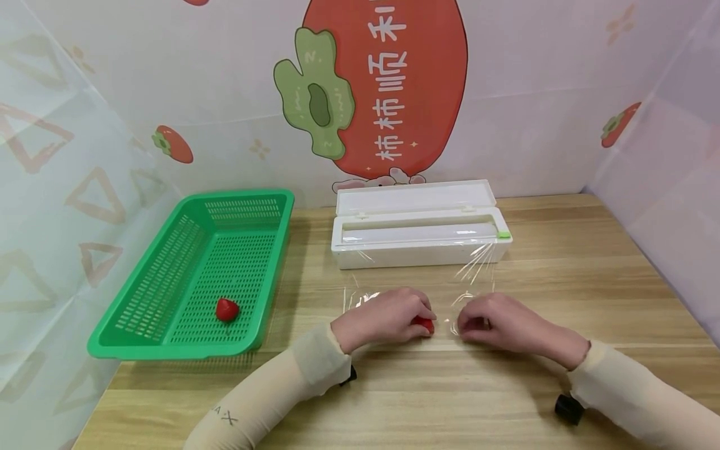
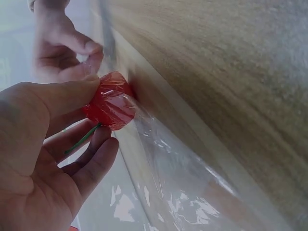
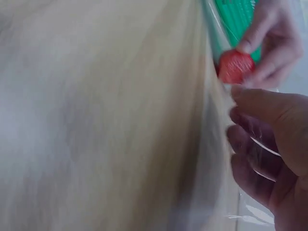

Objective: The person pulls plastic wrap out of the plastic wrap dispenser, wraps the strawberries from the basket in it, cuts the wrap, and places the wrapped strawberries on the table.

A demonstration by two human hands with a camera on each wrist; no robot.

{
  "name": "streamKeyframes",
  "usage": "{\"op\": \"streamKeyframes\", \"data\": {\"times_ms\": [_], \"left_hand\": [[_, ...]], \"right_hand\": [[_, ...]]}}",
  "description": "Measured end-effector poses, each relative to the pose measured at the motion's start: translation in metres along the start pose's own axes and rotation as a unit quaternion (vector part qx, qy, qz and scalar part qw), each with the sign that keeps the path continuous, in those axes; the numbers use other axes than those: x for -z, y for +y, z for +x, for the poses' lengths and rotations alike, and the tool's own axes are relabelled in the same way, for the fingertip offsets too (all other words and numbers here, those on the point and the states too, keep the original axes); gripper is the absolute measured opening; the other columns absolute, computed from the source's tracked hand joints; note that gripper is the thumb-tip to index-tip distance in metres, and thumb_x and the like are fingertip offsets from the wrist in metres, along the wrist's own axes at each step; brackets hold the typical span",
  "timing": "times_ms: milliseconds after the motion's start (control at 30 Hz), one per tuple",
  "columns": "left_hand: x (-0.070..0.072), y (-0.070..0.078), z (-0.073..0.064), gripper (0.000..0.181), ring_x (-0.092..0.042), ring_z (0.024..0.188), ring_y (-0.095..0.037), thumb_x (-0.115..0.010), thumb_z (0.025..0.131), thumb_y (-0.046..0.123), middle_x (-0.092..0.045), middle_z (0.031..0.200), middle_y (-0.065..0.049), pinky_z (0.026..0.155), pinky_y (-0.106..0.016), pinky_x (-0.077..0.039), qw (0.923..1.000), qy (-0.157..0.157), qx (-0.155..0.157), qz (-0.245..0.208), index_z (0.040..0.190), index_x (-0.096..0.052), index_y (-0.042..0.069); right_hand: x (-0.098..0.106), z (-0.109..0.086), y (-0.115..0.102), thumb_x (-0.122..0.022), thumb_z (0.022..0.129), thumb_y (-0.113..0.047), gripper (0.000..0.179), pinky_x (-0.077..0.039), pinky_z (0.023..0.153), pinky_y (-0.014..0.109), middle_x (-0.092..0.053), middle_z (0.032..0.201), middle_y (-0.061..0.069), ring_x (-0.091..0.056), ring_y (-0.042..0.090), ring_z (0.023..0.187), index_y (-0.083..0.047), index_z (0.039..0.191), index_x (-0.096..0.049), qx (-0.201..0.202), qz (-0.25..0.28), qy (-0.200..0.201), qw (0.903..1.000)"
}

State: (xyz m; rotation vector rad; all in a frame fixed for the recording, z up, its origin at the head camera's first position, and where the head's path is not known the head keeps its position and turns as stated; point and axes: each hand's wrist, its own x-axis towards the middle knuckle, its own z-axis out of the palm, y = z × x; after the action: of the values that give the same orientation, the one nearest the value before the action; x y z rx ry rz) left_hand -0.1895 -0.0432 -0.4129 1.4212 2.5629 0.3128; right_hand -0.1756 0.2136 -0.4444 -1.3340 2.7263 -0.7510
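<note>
A green basket (image 1: 239,265) sits at left, a small red fruit (image 1: 227,310) lying inside. Across the top, a white backdrop (image 1: 225,81) bears a large printed persimmon (image 1: 433,75) with white characters (image 1: 389,84). A pale sheet (image 1: 50,219) with triangles (image 1: 87,264) lines the left edge; a wood-grain table (image 1: 427,400) spans the lower frame.

On the big red fruit (image 1: 430,94) printed on the back wall (image 1: 225,75), white Chinese characters (image 1: 389,100) 柿柿顺 can be read, plus another less clear. The left sleeve (image 1: 270,384) bears dark letters (image 1: 229,417), "A" and "X".
</note>
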Motion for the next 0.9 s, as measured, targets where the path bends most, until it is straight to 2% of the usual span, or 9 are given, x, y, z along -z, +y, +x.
{"op": "streamKeyframes", "data": {"times_ms": [133,333,433,567,733,900], "left_hand": [[0.000,-0.001,0.000,0.021,-0.065,0.096,-0.005,-0.070,0.092,0.024,-0.071,0.103,0.006,0.092,-0.018,-0.050,0.9999,-0.007,0.004,0.007,0.111,-0.076,0.018],[0.000,-0.001,0.001,0.022,-0.064,0.098,-0.004,-0.070,0.092,0.025,-0.071,0.106,0.007,0.092,-0.018,-0.050,0.9998,-0.016,0.011,0.008,0.113,-0.075,0.020],[0.000,-0.002,0.001,0.023,-0.064,0.099,-0.004,-0.071,0.092,0.026,-0.071,0.107,0.008,0.093,-0.017,-0.049,0.9999,-0.013,0.004,0.007,0.114,-0.075,0.020],[0.000,-0.004,0.001,0.018,-0.064,0.098,-0.005,-0.071,0.092,0.025,-0.071,0.104,0.008,0.091,-0.017,-0.050,0.9999,-0.012,-0.006,0.006,0.109,-0.076,0.021],[0.001,-0.003,0.000,0.016,-0.064,0.098,-0.006,-0.071,0.091,0.024,-0.071,0.103,0.008,0.090,-0.018,-0.050,0.9999,-0.011,-0.006,0.006,0.107,-0.075,0.022],[0.001,-0.004,0.000,0.017,-0.063,0.098,-0.006,-0.072,0.091,0.025,-0.070,0.103,0.008,0.089,-0.018,-0.050,0.9999,-0.012,-0.005,0.006,0.107,-0.075,0.022]], "right_hand": [[0.009,-0.010,0.006,-0.079,0.082,-0.015,0.016,-0.051,0.065,0.018,-0.065,0.081,-0.022,-0.055,-0.008,0.072,-0.029,0.084,-0.071,0.003,0.018,-0.024,0.9995],[0.019,-0.021,0.016,-0.080,0.080,-0.013,0.015,-0.050,0.060,0.016,-0.067,0.081,-0.018,-0.054,-0.010,0.072,-0.025,0.085,-0.073,0.024,0.049,-0.017,0.9984],[0.023,-0.026,0.020,-0.080,0.081,-0.013,0.013,-0.048,0.059,0.014,-0.069,0.081,-0.016,-0.055,-0.011,0.072,-0.024,0.086,-0.074,0.035,0.062,-0.014,0.9974],[0.028,-0.033,0.028,-0.080,0.080,-0.012,0.014,-0.047,0.059,0.011,-0.071,0.080,-0.016,-0.056,-0.011,0.071,-0.023,0.086,-0.075,0.042,0.074,-0.013,0.9963],[0.035,-0.042,0.038,-0.080,0.080,-0.012,0.012,-0.048,0.059,0.011,-0.071,0.080,-0.016,-0.057,-0.011,0.071,-0.022,0.085,-0.077,0.026,0.079,-0.014,0.9964],[0.044,-0.048,0.041,-0.081,0.081,-0.016,0.009,-0.048,0.057,0.014,-0.071,0.079,-0.017,-0.055,-0.011,0.070,-0.024,0.084,-0.076,-0.013,0.066,-0.024,0.9974]]}}
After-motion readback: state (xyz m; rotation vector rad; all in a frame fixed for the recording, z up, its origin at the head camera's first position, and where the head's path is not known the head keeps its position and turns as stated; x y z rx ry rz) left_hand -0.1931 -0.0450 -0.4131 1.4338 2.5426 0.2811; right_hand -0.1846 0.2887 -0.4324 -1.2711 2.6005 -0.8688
